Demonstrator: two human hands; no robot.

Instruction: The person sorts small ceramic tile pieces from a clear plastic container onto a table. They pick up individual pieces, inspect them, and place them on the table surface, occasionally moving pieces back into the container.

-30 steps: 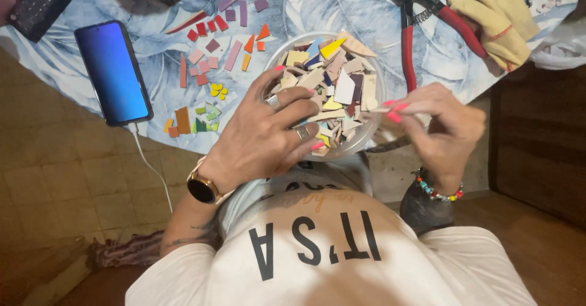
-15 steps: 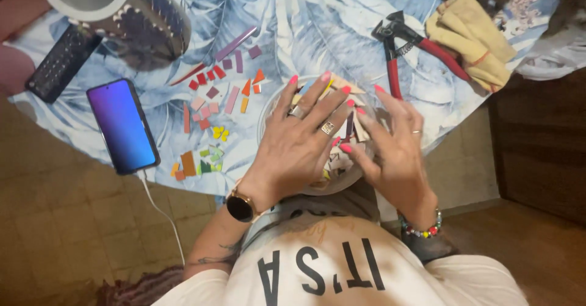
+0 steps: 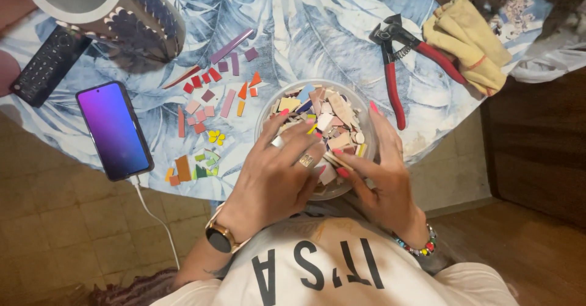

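Mosaic tile pieces (image 3: 329, 120) fill a clear bowl (image 3: 264, 115) at the counter (image 3: 317, 31) edge, just before the person. Left hand (image 3: 278, 174) lies spread over the pieces, fingers loose, clasping nothing visible. Right hand (image 3: 381, 171) cups the bowl's right side, thumb on the pieces. Red nippers (image 3: 400, 61) lie near; sorted tiles (image 3: 207, 98) and a phone (image 3: 115, 129) lie left.

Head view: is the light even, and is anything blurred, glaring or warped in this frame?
Head view: light is soft and fairly even, with a dark shadow beside the decorated pot; the phone screen glows purple without glare; left hand, right hand and bowl of tile pieces are sharp; the corners look darker and slightly stretched.
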